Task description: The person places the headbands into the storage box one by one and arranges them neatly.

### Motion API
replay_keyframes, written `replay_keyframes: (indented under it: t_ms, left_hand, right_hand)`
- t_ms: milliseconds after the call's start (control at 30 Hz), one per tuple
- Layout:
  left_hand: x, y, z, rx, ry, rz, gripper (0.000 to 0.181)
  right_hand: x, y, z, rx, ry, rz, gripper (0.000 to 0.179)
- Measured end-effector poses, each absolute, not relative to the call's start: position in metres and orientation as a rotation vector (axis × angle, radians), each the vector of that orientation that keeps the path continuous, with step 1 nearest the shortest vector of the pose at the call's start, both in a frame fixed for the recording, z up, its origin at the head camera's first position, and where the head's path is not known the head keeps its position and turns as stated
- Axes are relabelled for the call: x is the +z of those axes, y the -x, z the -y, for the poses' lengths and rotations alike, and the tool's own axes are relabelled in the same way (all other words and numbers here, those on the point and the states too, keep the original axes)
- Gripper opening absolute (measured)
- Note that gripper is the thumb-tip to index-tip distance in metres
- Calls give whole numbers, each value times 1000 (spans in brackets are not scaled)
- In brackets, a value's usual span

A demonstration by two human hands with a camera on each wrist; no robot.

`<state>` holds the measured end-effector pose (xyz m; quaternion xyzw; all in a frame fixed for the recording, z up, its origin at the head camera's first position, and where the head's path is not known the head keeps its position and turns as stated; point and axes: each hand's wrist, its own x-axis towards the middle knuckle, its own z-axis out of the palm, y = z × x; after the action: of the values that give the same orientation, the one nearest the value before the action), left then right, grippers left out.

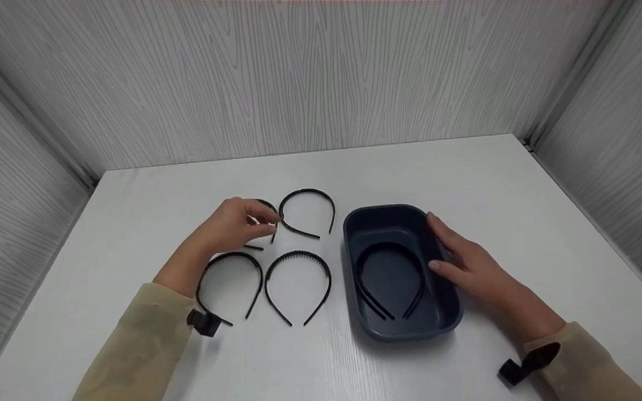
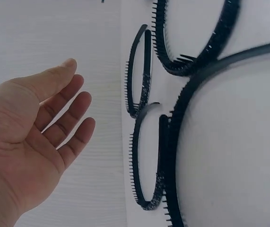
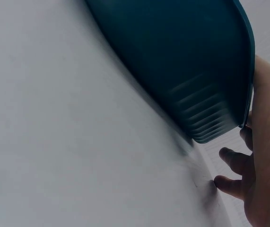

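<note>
Headbands [image 1: 298, 254]: where are they lying?

Four are lying on the white table [image 1: 276, 362], left of centre in the frame, the upper-left one partly hiding behind the left hand [image 1: 236, 225]; inside the dark blue basin [image 1: 410, 336], right of centre, at least one more is resting, and overlapping ends are suggesting a second

And what are the fingers doing?

The left hand's are bending loosely toward the thumb, holding nothing that is showing; in the left wrist view they are standing apart from the bands. The right hand [image 1: 468, 267] is holding the basin's right side, thumb lapping over the rim; how hard it is squeezing, I cannot tell

How would you be handling this step?

I'd be pinching one band by its smooth outer curve, away from the teeth, and lifting straight up, since the upper two are lying so close that they could be snagging. The right hand should be steadying the basin without tipping it

Any brand or writing?

No label or lettering is showing anywhere; only ribs are marking the basin's outer wall in the right wrist view
</note>
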<state>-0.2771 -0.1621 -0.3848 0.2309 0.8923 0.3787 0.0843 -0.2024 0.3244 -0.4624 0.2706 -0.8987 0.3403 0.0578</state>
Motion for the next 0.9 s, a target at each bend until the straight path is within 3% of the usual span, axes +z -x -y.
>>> replay_keyframes:
  t_ms: [400, 900]
  left_hand:
    - [-416, 273, 206, 1078, -551, -2685, 25]
    - [-442, 273, 226, 1126, -484, -2675, 16]
  right_hand:
    - [-463, 202, -324, 1048, -853, 2698, 83]
    - [-463, 203, -326, 1028, -856, 2713, 84]
